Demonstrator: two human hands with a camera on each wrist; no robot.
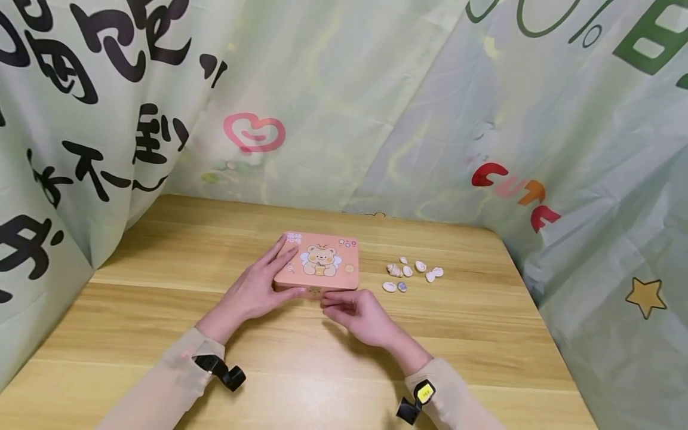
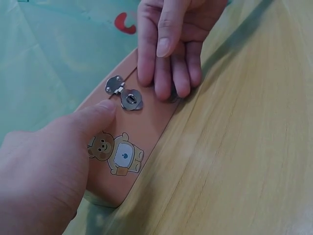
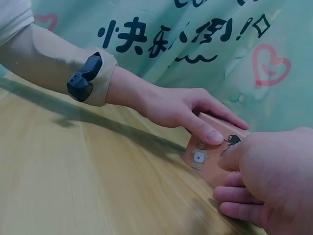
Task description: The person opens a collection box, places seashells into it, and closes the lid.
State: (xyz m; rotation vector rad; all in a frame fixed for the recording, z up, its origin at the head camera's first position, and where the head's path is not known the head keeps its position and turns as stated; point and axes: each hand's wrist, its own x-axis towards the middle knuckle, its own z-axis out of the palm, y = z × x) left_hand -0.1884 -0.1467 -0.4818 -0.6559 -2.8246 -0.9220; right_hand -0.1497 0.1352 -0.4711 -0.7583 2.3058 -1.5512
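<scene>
A pink tin box (image 1: pixel 344 254) with a bear printed on its lid lies flat on the table. My left hand (image 1: pixel 258 289) holds its left end, fingers over the lid's edge and thumb along the front, close to the latch. That metal latch (image 2: pixel 131 99) hangs down the front face, above a second printed bear. At the front right of the box is my right hand (image 1: pixel 360 313), its fingers nearly straight and against the front face beside the latch. Under those fingertips a small dark thing (image 2: pixel 174 94) shows, mostly hidden.
Several small shells (image 1: pixel 407 272) lie on the wooden table (image 1: pixel 457 334) to the right of the box. A printed curtain (image 1: pixel 322 89) hangs behind the table and along both sides. Each sleeve carries a black wrist camera.
</scene>
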